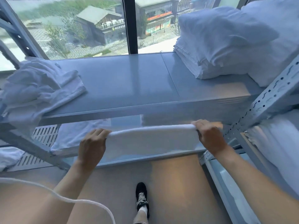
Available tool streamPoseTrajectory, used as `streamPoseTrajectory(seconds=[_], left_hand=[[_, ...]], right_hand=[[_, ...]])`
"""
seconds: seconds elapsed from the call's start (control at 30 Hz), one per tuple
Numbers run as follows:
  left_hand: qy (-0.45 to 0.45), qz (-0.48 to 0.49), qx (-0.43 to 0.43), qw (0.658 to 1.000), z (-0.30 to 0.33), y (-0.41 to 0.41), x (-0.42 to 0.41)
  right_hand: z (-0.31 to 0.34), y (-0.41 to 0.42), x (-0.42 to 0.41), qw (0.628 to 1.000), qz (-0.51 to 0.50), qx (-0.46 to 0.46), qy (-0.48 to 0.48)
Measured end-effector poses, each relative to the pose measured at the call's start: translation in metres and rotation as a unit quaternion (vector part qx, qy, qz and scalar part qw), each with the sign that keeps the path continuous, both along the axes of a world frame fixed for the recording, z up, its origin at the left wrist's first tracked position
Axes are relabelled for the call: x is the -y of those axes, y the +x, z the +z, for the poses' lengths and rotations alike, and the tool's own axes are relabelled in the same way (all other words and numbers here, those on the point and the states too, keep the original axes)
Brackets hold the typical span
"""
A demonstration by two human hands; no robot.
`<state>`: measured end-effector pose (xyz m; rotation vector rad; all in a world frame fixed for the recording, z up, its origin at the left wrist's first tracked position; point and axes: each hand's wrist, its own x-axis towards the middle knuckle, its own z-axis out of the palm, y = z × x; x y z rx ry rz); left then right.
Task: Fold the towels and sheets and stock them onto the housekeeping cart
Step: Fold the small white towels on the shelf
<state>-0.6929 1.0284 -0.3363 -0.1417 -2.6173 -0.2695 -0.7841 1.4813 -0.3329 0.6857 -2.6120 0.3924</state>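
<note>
A folded white towel [152, 141] is stretched level between the two hands, held in the air just in front of the lower shelf's [145, 157] front edge. The left hand [92, 146] grips the towel's left end, fingers curled over the top fold and knuckles toward the camera; the right hand [210, 136] grips the right end in the same way, slightly higher and nearer the right upright [267, 97] of the rack. The towel hangs down from that top fold as a flat panel, and its lower edge overlaps the lower shelf's front lip in the picture; whether it touches the lip cannot be told. Above it runs the grey upper shelf [129, 81]. At that shelf's left end lies a rumpled heap of white linen [37, 88] spilling over the front edge, and at its right end stands a tall stack of folded white linen [229, 46] against the window side. More white cloth [76, 138] lies on the lower shelf toward its left end, behind the left hand. Behind the rack is a large window [80, 26] looking down on buildings and trees. Below, a black shoe [142, 196] stands on the pale floor [174, 183], and a white cord [53, 193] curves across the lower left.
</note>
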Motion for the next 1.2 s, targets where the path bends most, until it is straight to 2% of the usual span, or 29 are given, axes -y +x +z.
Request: streamPoseTrajectory(seconds=[0.23, 0.5, 0.83, 1.2], left_hand=[[-0.003, 0.034, 0.003, 0.999, 0.033, 0.049, -0.015], [0.012, 0.052, -0.021, 0.998, 0.045, 0.055, -0.012], [0.016, 0.055, -0.023, 0.998, 0.054, 0.012, 0.028], [0.073, 0.033, 0.021, 0.997, 0.051, -0.072, 0.066]], right_hand=[[0.028, 0.044, -0.031, 0.999, -0.04, 0.001, -0.018], [0.048, 0.037, -0.025, 0.998, -0.031, 0.026, -0.039], [0.055, -0.025, 0.012, 0.999, -0.014, 0.006, -0.043], [0.041, -0.094, 0.041, 0.996, -0.082, 0.008, -0.039]])
